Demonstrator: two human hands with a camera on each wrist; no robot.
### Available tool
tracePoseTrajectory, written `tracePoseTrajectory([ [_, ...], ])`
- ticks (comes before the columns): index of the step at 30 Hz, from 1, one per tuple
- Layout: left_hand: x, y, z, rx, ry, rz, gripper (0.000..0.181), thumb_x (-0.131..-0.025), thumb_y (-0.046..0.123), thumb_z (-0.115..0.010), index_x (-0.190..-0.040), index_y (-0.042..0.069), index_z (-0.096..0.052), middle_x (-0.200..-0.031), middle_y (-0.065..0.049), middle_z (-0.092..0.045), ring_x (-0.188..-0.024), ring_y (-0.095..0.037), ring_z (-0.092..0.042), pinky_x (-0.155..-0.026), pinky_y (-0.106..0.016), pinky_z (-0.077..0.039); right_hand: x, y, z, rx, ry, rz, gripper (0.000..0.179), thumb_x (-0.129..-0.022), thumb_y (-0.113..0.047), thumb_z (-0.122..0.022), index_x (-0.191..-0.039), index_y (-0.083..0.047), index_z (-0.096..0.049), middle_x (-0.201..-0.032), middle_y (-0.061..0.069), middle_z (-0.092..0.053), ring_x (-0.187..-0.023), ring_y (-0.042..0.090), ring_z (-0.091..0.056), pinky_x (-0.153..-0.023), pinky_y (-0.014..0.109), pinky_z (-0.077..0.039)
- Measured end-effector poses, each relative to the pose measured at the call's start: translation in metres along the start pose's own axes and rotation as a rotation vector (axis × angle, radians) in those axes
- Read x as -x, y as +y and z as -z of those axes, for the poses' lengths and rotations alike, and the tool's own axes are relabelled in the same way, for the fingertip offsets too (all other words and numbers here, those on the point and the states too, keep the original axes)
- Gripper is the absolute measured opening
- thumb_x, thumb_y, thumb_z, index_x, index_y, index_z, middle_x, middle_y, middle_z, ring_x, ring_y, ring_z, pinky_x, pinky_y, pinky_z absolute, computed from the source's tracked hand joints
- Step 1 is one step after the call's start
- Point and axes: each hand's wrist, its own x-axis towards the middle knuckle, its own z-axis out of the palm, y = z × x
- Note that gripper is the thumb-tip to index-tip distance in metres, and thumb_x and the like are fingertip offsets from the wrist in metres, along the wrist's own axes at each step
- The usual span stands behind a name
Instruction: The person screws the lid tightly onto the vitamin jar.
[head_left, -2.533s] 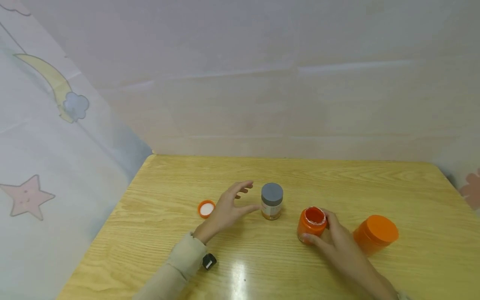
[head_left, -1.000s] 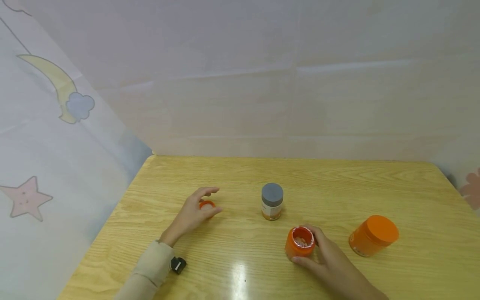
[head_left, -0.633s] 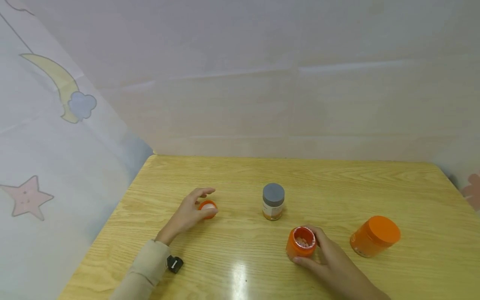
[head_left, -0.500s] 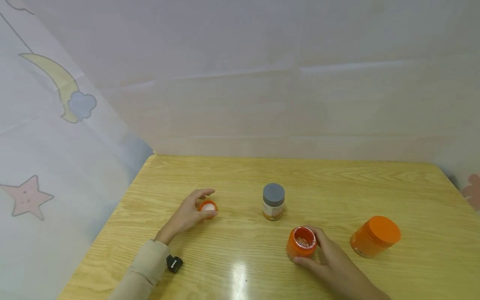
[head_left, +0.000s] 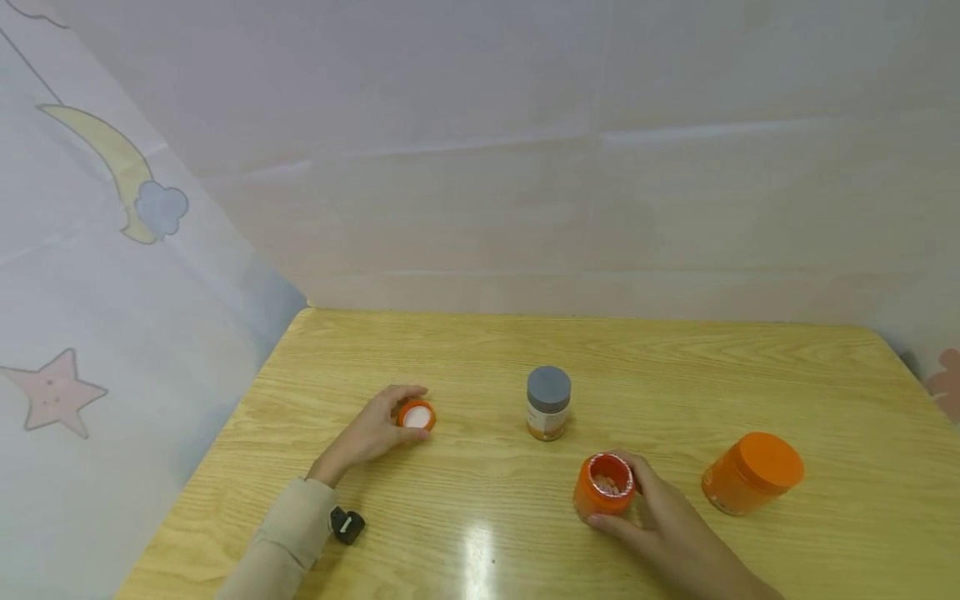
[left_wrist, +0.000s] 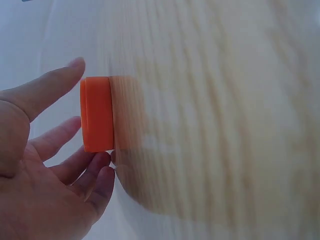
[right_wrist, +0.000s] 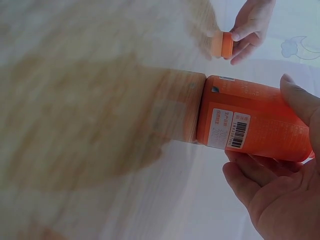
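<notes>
My right hand [head_left: 660,521] grips an orange pill bottle [head_left: 592,500] that stands upright on the table. Its mouth is uncovered and small pale tablets show inside. In the right wrist view the pill bottle [right_wrist: 255,120] shows a barcode label, with my thumb on one side and fingers on the other. My left hand [head_left: 371,433] is around an orange screw cap [head_left: 417,415] lying with its white inside up. In the left wrist view the thumb seems slightly apart from the cap [left_wrist: 97,114], while curved fingers lie near its other side.
A smaller bottle with a grey lid [head_left: 548,392] stands between the hands, farther back. To the right is a larger orange jar [head_left: 750,475] with its lid on. The wooden table [head_left: 465,350] meets a pale cloth backdrop [head_left: 480,208] behind and at the left.
My left hand has moved left from near the grey-lidded bottle to the cap, its fingers drawing closer round it. The right hand brought the pill bottle slightly nearer, then stayed still.
</notes>
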Motion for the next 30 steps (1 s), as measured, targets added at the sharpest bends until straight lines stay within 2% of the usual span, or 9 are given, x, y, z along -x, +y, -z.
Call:
tracePoseTrajectory([
  [8,-0.001,0.000,0.000,-0.085,-0.003,-0.027,0.063,-0.082,0.013,-0.081,-0.136,-0.001,-0.054,-0.137,-0.020,-0.054,-0.123,-0.036,-0.054,-0.102,-0.052,-0.047,-0.001,0.000,0.001,-0.004,-0.010,-0.002,0.071,-0.085,-0.055,-0.070,-0.138,-0.015,-0.044,-0.130,-0.006,-0.062,-0.122,0.023,-0.059,-0.101,0.050,-0.049],
  [14,0.000,0.003,-0.001,-0.140,0.026,-0.032,0.059,-0.081,0.010,-0.081,-0.133,0.000,-0.057,-0.129,-0.017,-0.059,-0.117,-0.033,-0.057,-0.100,-0.051,-0.049,0.000,0.000,0.000,0.000,0.000,0.005,0.070,-0.085,-0.054,-0.071,-0.137,-0.016,-0.045,-0.129,-0.007,-0.063,-0.121,0.021,-0.060,-0.101,0.049,-0.050],
  [21,0.003,0.008,-0.005,-0.142,0.062,-0.003,0.060,-0.079,0.014,-0.083,-0.133,0.004,-0.058,-0.125,-0.012,-0.057,-0.112,-0.028,-0.058,-0.098,-0.047,-0.051,0.003,0.000,-0.001,0.019,0.038,0.042,0.063,-0.085,-0.050,-0.073,-0.135,-0.021,-0.048,-0.126,-0.015,-0.063,-0.118,0.008,-0.059,-0.097,0.036,-0.053],
  [26,0.007,0.012,-0.009,-0.124,0.060,-0.023,0.058,-0.079,0.013,-0.084,-0.131,0.007,-0.060,-0.125,-0.010,-0.057,-0.113,-0.027,-0.057,-0.098,-0.046,-0.050,0.005,-0.001,-0.001,0.022,0.043,0.054,0.065,-0.083,-0.050,-0.074,-0.135,-0.021,-0.048,-0.126,-0.015,-0.063,-0.117,0.004,-0.059,-0.097,0.031,-0.053],
  [30,0.010,0.016,-0.010,-0.102,0.049,-0.059,0.057,-0.081,0.014,-0.082,-0.133,0.009,-0.059,-0.131,-0.009,-0.061,-0.115,-0.025,-0.059,-0.095,-0.043,-0.051,0.005,-0.001,-0.001,0.010,-0.006,0.015,0.067,-0.083,-0.053,-0.073,-0.136,-0.022,-0.047,-0.129,-0.014,-0.062,-0.118,0.006,-0.058,-0.099,0.030,-0.052],
])
